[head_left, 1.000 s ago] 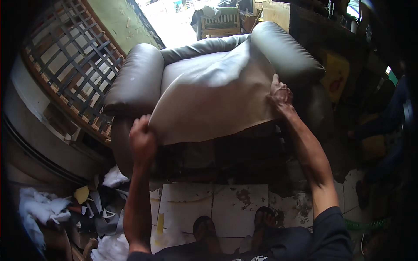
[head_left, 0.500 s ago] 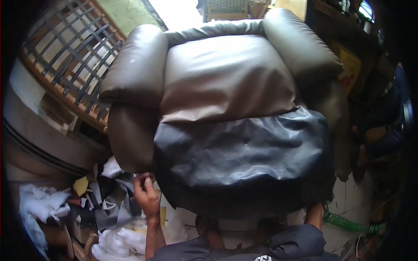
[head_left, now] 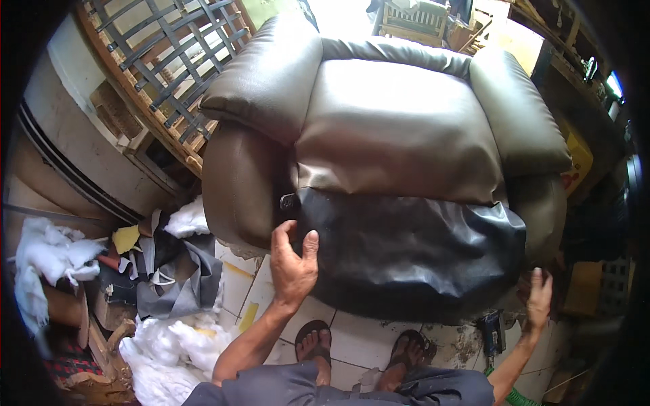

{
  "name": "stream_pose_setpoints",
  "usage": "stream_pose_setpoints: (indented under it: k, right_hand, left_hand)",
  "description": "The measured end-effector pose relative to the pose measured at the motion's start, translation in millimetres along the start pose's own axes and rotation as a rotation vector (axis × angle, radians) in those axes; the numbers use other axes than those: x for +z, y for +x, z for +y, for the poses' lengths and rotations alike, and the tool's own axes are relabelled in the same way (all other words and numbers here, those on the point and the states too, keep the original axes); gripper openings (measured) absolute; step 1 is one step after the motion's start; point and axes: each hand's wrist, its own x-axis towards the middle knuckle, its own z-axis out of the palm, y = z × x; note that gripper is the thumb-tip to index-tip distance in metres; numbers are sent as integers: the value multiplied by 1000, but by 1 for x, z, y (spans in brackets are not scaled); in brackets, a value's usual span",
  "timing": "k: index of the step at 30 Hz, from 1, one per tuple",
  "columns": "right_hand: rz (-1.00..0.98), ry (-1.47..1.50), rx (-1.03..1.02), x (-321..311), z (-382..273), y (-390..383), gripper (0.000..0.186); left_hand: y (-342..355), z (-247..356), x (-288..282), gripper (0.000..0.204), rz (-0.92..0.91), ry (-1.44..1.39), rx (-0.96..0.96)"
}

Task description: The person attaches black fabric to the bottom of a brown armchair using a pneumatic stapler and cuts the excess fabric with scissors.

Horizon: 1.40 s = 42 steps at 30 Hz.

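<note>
A brown padded armchair stands before me, its seat front hung with a loose, creased sheet of black leatherette. By the sheet's left edge is my left hand, thumb and fingers apart, with nothing seen in it. My right hand is at the sheet's lower right corner, its fingers raised and apart; some fingers are partly hidden. Between the chair's left side and the sheet sits a small dark fitting.
White stuffing and grey fabric scraps lie at the left. A webbed wooden frame leans behind them. A black hand tool and green coiled hose are on the floor, right of my sandalled feet.
The view has shifted, so the chair appears farther right. My left hand has come up beside the sheet's left edge. My right hand, hidden under the sheet before, now shows at its right corner.
</note>
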Motion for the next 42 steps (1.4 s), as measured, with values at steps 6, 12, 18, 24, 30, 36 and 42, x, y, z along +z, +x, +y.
stream_pose_setpoints:
  k: [6, 12, 18, 24, 30, 36, 42]
  right_hand:
    - [217, -290, -337, 124, 18, -56, 63]
    - [176, -131, -255, 167, 29, -39, 62]
    - [-213, 238, -23, 136, 68, -41, 47]
    - [-287, 128, 29, 130, 104, -44, 53]
    - [-333, 133, -14, 114, 51, -67, 53]
    - [-62, 58, -119, 143, 42, -65, 48]
    - [81, 75, -216, 177, -15, -10, 25]
  left_hand:
    - [-5, -18, 43, 46, -11, -11, -156]
    - [-13, -65, -10, 37, -147, -448, -237]
    - [-10, -83, 13, 48, -22, -25, -69]
    - [-7, -78, 5, 43, -36, 117, 30]
    - [-3, -87, -15, 48, -176, 61, -81]
    - [2, -85, -3, 43, -149, 62, -16]
    - [0, -82, 12, 46, -71, 134, 119]
